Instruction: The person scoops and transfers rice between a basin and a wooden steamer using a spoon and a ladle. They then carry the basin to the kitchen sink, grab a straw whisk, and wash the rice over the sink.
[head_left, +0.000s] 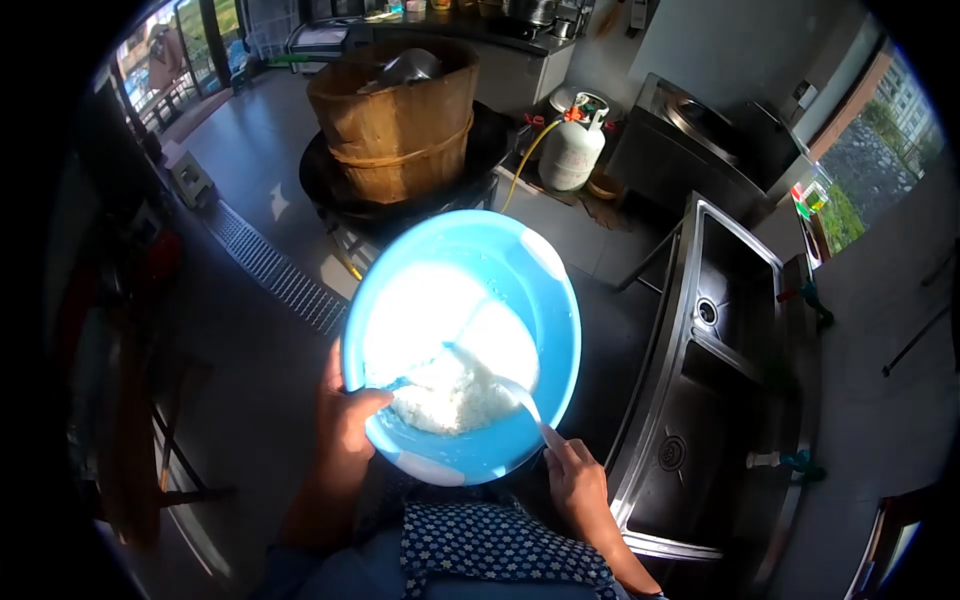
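Note:
My left hand [348,415] grips the left rim of a blue plastic basin [552,300], with the thumb over the edge. White grains [455,400] that look like rice lie in the basin, partly washed out by bright sunlight. My right hand [578,480] is closed round the handle of a white spoon or scoop [525,400], whose head is among the grains. The basin is held in front of a patterned apron [500,545].
A wooden steamer barrel [395,120] stands in a large black wok [320,180] ahead. Beyond are a gas cylinder [573,152] with a yellow hose and a stove [690,125]. A double steel sink [650,400] is at the right, a floor drain grate [275,265] at the left.

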